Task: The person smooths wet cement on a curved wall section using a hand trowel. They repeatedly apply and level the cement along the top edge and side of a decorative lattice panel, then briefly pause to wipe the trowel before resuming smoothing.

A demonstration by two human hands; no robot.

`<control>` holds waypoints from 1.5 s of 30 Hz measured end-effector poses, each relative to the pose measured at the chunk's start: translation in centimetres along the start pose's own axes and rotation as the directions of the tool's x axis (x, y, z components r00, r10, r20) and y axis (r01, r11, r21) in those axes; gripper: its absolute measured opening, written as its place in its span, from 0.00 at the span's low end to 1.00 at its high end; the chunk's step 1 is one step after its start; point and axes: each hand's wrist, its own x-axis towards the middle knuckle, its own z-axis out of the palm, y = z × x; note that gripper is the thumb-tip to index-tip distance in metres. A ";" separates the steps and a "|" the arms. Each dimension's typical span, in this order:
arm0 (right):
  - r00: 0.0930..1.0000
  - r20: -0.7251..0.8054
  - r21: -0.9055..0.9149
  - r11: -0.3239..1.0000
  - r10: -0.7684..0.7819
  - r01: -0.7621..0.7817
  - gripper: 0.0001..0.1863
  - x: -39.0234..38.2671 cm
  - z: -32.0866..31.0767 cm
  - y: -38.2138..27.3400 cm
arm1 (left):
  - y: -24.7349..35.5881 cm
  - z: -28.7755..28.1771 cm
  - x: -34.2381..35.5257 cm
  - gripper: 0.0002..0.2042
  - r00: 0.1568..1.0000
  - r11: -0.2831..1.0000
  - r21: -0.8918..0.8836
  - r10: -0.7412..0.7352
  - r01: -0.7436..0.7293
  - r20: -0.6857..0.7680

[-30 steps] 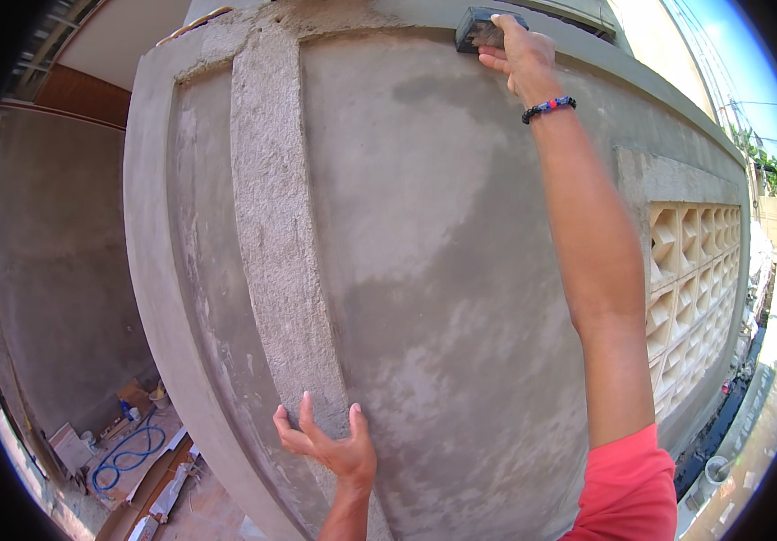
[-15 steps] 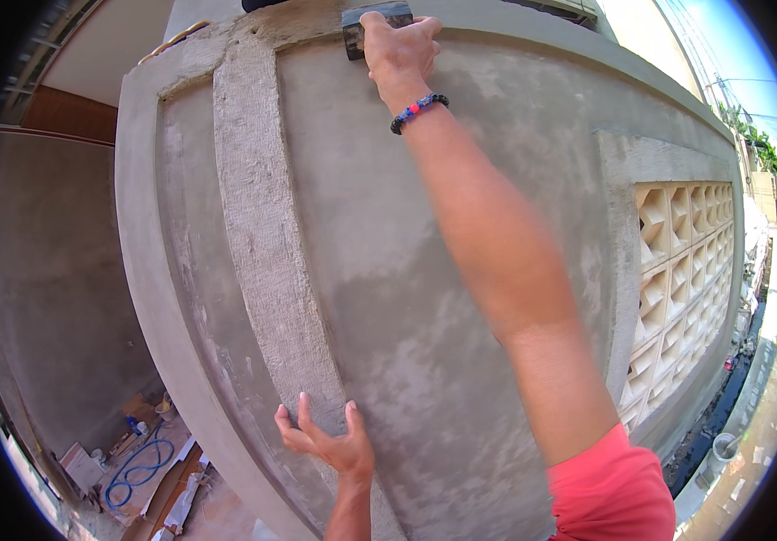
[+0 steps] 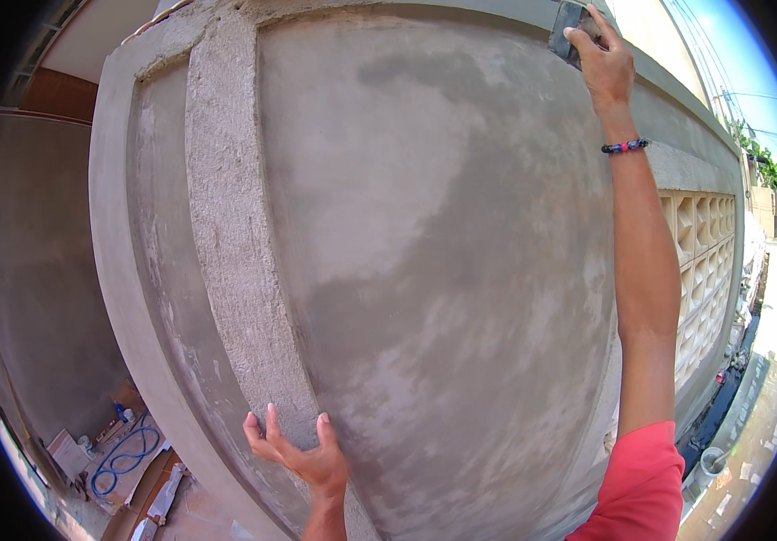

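Note:
At the top right of the wall panel (image 3: 379,180), my right hand (image 3: 609,72) is closed on a dark, flat, rectangular plastering float (image 3: 565,34). The float lies against the wall just below its top ledge; its handle is hidden by my fingers. Grey plaster covers the panel in damp dark and lighter patches. My left hand (image 3: 303,458) rests low on a rough, raised vertical strip (image 3: 226,198), fingers spread and nothing held. A beaded bracelet (image 3: 625,146) circles my right wrist.
Patterned cream vent blocks (image 3: 699,243) fill an opening at the right. Beyond them run a narrow drain channel (image 3: 722,397) and an alley, with a bucket (image 3: 714,462) beside the channel. Lower left, a coiled blue hose (image 3: 122,464) and boards lie on the floor.
My right hand has swept the float rightward along the top of the wall. My left hand stays on the raised strip, while the whole view has shifted slightly.

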 end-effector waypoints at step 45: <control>0.989 0.056 -0.654 0.753 0.136 -0.066 0.25 16.5 -5.5 26.5 | -0.2 0.7 -0.1 0.41 0.963 0.928 0.359 0.185 -0.105 -0.196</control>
